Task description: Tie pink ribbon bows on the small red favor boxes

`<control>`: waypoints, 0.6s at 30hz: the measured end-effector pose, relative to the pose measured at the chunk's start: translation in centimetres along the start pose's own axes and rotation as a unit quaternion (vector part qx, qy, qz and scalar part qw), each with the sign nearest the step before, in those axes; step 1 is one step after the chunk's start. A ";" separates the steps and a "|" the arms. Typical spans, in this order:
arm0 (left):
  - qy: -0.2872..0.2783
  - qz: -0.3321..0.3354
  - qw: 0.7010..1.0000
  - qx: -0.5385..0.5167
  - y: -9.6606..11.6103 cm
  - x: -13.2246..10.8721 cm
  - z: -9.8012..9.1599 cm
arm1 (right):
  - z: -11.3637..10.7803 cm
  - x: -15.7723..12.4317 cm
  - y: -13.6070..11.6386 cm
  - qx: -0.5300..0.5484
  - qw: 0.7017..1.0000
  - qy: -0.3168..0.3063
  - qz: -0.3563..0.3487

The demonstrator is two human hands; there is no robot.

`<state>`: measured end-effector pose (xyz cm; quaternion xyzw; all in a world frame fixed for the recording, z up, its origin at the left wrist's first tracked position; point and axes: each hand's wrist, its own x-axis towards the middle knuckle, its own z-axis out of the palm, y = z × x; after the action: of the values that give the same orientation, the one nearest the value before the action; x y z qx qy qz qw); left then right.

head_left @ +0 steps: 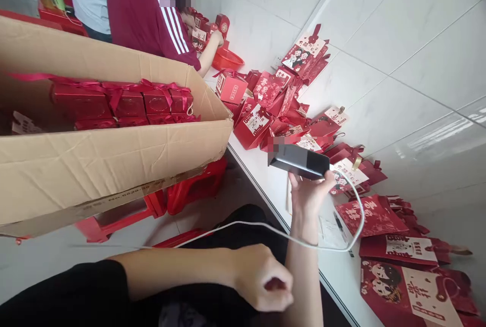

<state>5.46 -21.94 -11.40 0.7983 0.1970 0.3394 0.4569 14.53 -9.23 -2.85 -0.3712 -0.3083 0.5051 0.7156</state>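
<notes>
My right hand is raised over the white table, fingers and thumb closed around a black phone-sized device; the frames do not settle whether it is a phone or a power bank. A white cable runs from the device's right end, loops down and crosses leftward behind my left hand. Low in the view, my left hand is curled into a loose fist in front of my right forearm, with nothing visible in it. Red printed gift boxes stand just beyond the device.
A large cardboard carton with ribboned red boxes fills the left, above red stools. More gift boxes line the white table along the tiled wall. A pen lies there. A co-worker in maroon handles boxes near a red basin.
</notes>
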 end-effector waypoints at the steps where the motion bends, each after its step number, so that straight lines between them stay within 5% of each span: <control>1: -0.001 -0.034 0.999 -0.015 -0.9 -0.9 -0.7 | -0.9 -0.2 -0.1 0.001 1.000 0.006 0.002; 4: 0.040 -0.136 0.975 -0.174 -1.6 -2.1 -3.4 | -3.3 -1.4 -0.2 -0.013 0.999 0.020 0.029; 7: 0.133 -0.067 0.904 -0.401 0.0 -1.5 -6.4 | -5.2 -3.0 0.0 -0.043 0.997 0.044 0.039; 10: 0.294 0.024 0.865 -0.407 1.2 0.8 -8.7 | -6.6 -4.5 0.4 -0.071 0.997 0.043 0.004; 12: 0.335 -0.039 0.860 -0.382 0.8 2.8 -9.1 | -7.4 -5.2 0.7 -0.080 0.997 0.005 -0.002; 14: 0.284 -0.161 0.854 -0.406 -0.4 4.7 -8.5 | -8.1 -5.5 0.9 -0.080 0.996 -0.025 0.013; 18: 0.038 -0.299 0.794 -0.528 -2.4 6.3 -5.6 | -9.1 -5.5 0.9 -0.108 0.993 -0.037 0.017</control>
<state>5.72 -13.50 -9.21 0.3207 0.2335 0.2672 0.8782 19.89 -16.23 -8.85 -0.4324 -0.3809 0.4943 0.6509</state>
